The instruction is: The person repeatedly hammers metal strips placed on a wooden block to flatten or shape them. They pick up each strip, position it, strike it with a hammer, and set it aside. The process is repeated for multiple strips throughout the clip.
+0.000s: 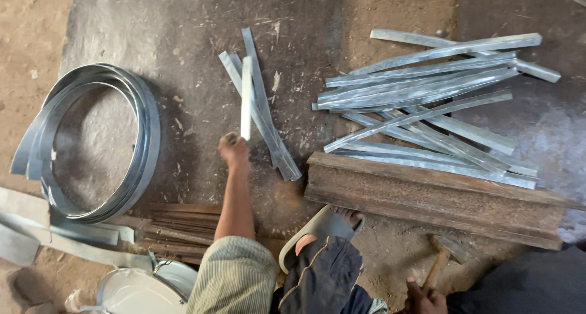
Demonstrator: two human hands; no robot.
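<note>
sleeve (235,277): ribbed, pale green-grey, ends at elbow | trousers (323,277): dark blue, worn | sandal (317,228): light grey

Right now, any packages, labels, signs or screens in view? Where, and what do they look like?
None: no package, label, sign or screen shows.
What is there instead: bare metal strips piled at upper right, a coil of strip at left, a rusty steel beam on the ground.
Left hand holds one strip upright; right hand grips a hammer.
</note>
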